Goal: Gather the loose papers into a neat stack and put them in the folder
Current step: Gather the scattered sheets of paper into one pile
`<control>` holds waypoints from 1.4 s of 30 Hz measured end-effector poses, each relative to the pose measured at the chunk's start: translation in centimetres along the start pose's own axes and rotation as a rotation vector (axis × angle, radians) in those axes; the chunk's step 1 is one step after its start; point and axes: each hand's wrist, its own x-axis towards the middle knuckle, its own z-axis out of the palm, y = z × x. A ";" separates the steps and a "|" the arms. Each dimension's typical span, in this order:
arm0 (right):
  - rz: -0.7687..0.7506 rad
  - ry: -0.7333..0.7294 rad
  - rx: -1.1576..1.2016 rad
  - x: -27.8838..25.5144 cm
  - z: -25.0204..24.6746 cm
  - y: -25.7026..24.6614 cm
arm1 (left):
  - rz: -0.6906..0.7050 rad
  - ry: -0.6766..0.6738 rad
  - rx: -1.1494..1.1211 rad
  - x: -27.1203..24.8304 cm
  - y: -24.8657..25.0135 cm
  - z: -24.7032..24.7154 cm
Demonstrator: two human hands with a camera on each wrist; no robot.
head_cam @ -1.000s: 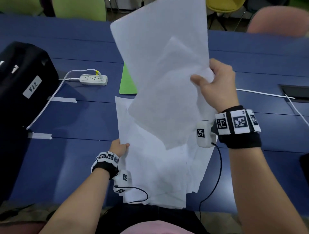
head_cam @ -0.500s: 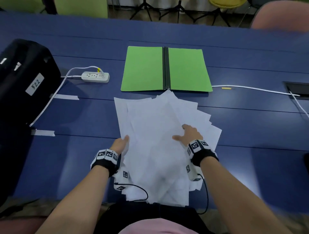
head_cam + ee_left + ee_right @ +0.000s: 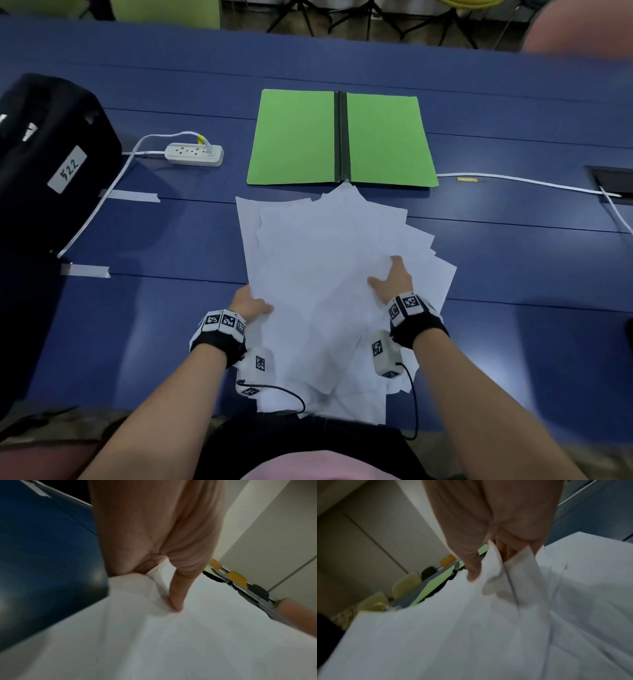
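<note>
Several white papers (image 3: 325, 260) lie fanned out in a loose pile on the blue table (image 3: 513, 274), right in front of me. Behind the pile, a green folder (image 3: 294, 137) lies open and flat with a dark spine. My left hand (image 3: 251, 305) grips the pile's left edge; in the left wrist view its thumb (image 3: 176, 601) presses on top of the papers (image 3: 171, 642) and the fingers go under. My right hand (image 3: 394, 279) is on the right side of the pile. Its thumb (image 3: 473, 573) pinches a few sheets (image 3: 488, 615) against the fingers beneath.
A black case (image 3: 51, 154) with a white label stands at the left. A white power strip (image 3: 194, 155) and its cord lie left of the folder. A white cable (image 3: 531, 183) runs right to a recessed box (image 3: 613, 185). Tape strips (image 3: 137, 196) mark the table.
A second ago my right hand held sheets up in front of the camera. It has since laid them on the pile and now pinches sheets at the pile's right. My left hand stayed at the left edge.
</note>
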 end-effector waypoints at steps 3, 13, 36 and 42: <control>-0.072 -0.130 -0.161 -0.1 1.3 1.5 | -0.018 -0.036 0.018 0.1 -0.1 -0.3; 0.494 0.308 -0.010 0.1 -1.7 5.9 | -0.038 0.080 -0.182 0.8 1.0 0.1; 0.367 0.146 0.424 1.1 -0.1 5.8 | -0.082 0.046 -0.154 1.5 1.0 -1.1; 0.310 0.048 0.108 1.7 -0.7 5.0 | -0.041 0.021 -0.169 1.7 0.7 -0.6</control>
